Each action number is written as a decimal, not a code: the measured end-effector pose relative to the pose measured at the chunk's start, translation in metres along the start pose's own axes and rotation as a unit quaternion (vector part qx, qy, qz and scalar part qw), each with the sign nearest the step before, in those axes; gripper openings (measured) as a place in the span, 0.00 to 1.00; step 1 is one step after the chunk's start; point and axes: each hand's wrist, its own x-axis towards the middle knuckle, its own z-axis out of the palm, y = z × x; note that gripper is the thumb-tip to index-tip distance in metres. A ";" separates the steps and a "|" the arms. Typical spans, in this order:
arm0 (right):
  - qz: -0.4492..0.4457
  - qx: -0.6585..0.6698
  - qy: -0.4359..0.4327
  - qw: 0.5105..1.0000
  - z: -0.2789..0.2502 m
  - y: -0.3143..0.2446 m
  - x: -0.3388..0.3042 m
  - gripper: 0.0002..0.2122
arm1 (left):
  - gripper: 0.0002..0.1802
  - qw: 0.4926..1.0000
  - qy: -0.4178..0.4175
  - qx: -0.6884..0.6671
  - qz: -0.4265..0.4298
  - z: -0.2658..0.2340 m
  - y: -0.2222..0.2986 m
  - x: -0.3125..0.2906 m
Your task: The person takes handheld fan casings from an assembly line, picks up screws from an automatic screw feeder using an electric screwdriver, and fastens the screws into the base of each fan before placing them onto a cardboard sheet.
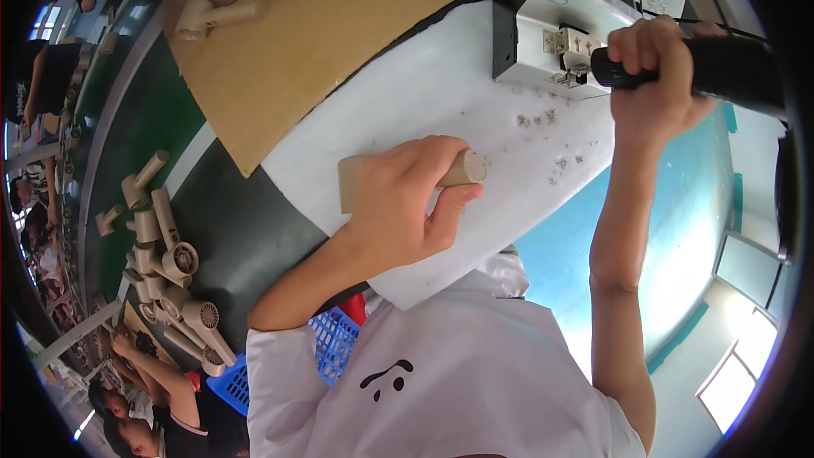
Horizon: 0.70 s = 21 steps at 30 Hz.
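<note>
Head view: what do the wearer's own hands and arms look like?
The left hand and right hand wear no gloves, and no watch or bracelet shows at either wrist. Both forearms are bare. The loose white fabric shirt has short sleeves, the left sleeve ending near the elbow, and a black print of rounded shapes.

your two hands, one held hair dryer, over ten other hair dryers, one black handle, one white mat, one cardboard sheet, one blue basket
</note>
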 end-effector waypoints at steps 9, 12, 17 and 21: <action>0.041 -0.097 0.001 0.994 -0.001 0.014 -0.001 0.14 | 0.13 1.000 -0.006 -0.008 -0.001 -0.001 0.000 0.001; 0.048 -0.096 -0.013 0.994 -0.003 0.013 -0.008 0.14 | 0.10 1.000 0.008 -0.015 0.012 0.000 -0.002 0.003; 0.054 -0.005 0.049 0.997 -0.011 0.008 -0.014 0.13 | 0.10 1.000 0.004 -0.019 0.001 -0.001 0.002 0.002; 0.009 -0.038 0.041 0.998 -0.006 0.011 -0.004 0.11 | 0.10 1.000 0.000 -0.010 -0.002 -0.001 0.001 0.001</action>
